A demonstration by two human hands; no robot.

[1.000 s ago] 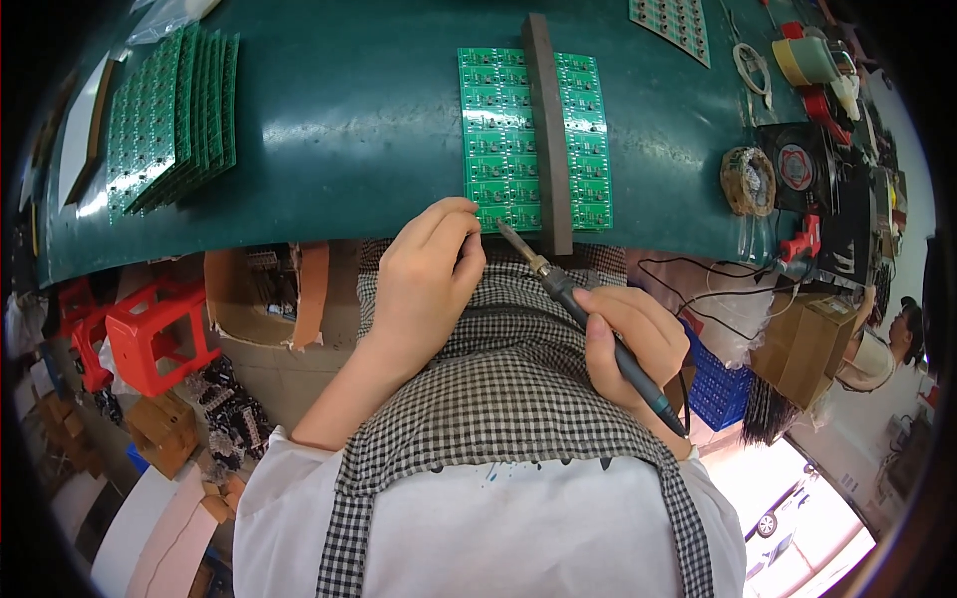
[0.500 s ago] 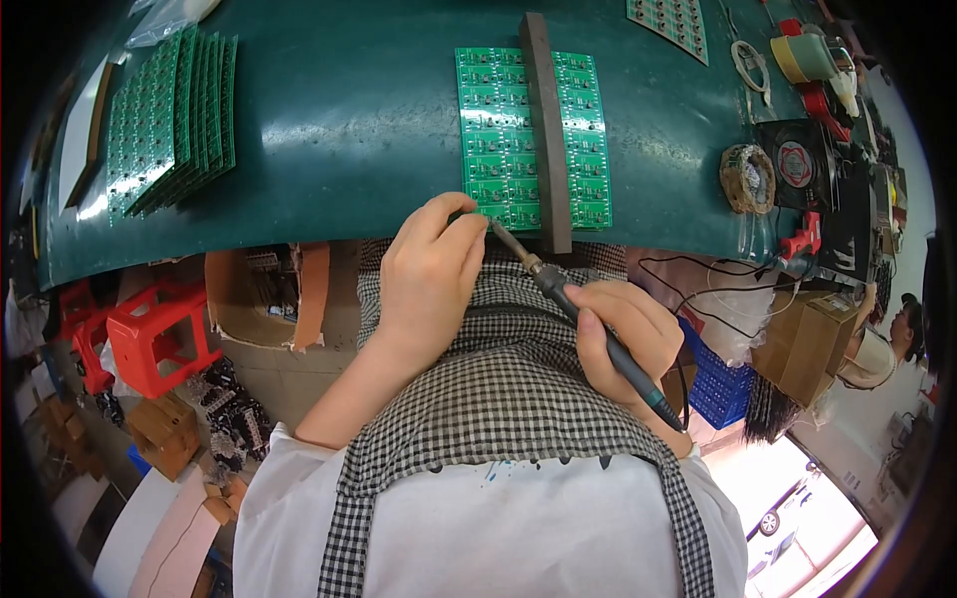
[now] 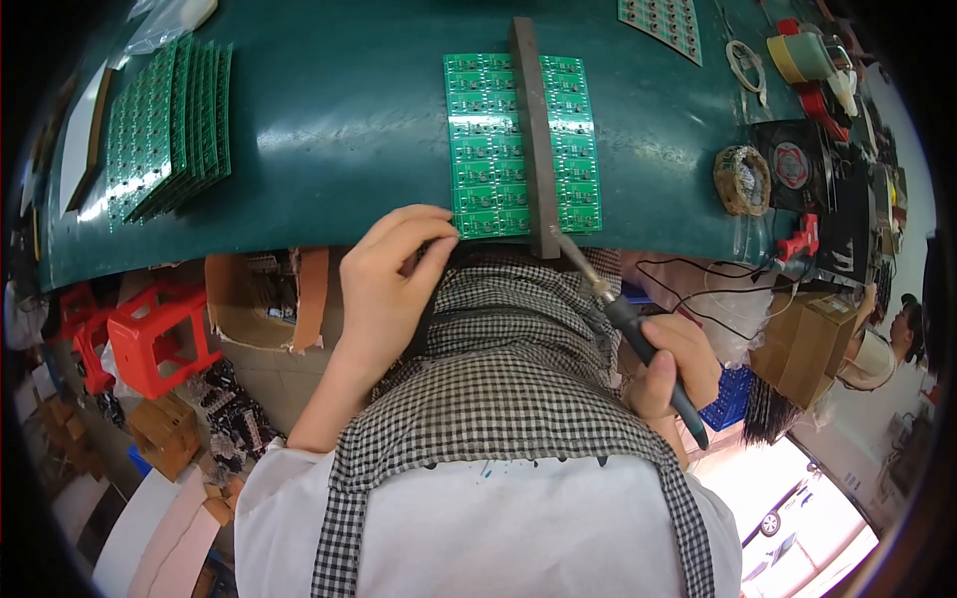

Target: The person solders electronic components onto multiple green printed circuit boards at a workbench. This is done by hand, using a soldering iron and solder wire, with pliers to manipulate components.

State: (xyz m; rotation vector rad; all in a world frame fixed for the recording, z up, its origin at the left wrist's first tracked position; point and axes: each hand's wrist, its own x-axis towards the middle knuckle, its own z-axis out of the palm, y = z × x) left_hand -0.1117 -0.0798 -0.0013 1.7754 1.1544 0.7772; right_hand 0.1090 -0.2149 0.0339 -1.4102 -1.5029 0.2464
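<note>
Right hand (image 3: 670, 361) gripped the soldering iron (image 3: 638, 329), its axis slanting up-left, tip at the bar (image 3: 531, 140) foot. Left hand (image 3: 391, 284) pinched the panel (image 3: 483, 149) near corner, nearer the boards. Panel lay ahead on the green surface (image 3: 329, 110).

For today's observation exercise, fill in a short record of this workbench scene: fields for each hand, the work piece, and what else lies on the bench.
Left hand: fingertips pinch the near edge of the green circuit board panel
Right hand: grips a soldering iron, tip at the panel's near right corner
Dark bar: lies lengthwise across the panel
Bench: dark green mat
Far left: fanned stack of green boards
Right: coil of solder wire, tape rolls
</note>
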